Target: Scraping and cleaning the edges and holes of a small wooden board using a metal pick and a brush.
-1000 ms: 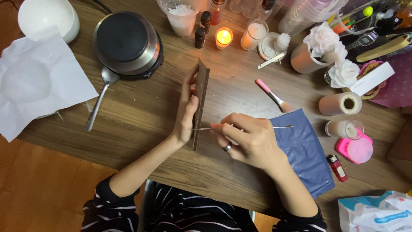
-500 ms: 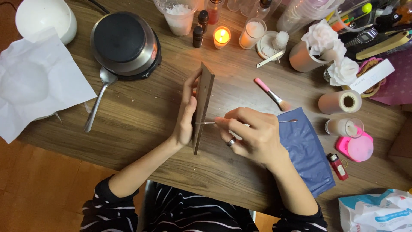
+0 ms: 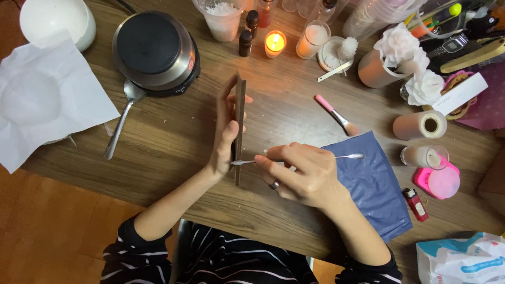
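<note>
My left hand [image 3: 225,134] holds a thin dark flat case [image 3: 240,121] on its edge, upright on the wooden table [image 3: 173,158]. My right hand [image 3: 302,176], with a ring on one finger, pinches a long cotton swab [image 3: 294,158] near its middle. The swab's left tip touches the lower part of the case by my left palm. Its other tip points right, over a blue plastic pouch [image 3: 373,184].
A small round hotplate [image 3: 155,52] and a spoon [image 3: 122,118] lie at the back left, beside crumpled white paper [image 3: 44,100]. A lit candle [image 3: 274,43], jars, a pink brush [image 3: 335,114], a tape roll [image 3: 419,125], a red lighter [image 3: 416,204] and wax flowers [image 3: 405,47] crowd the back and right.
My right hand and the swab have slid a little down the case towards me. The left hand keeps the case in the same upright hold.
</note>
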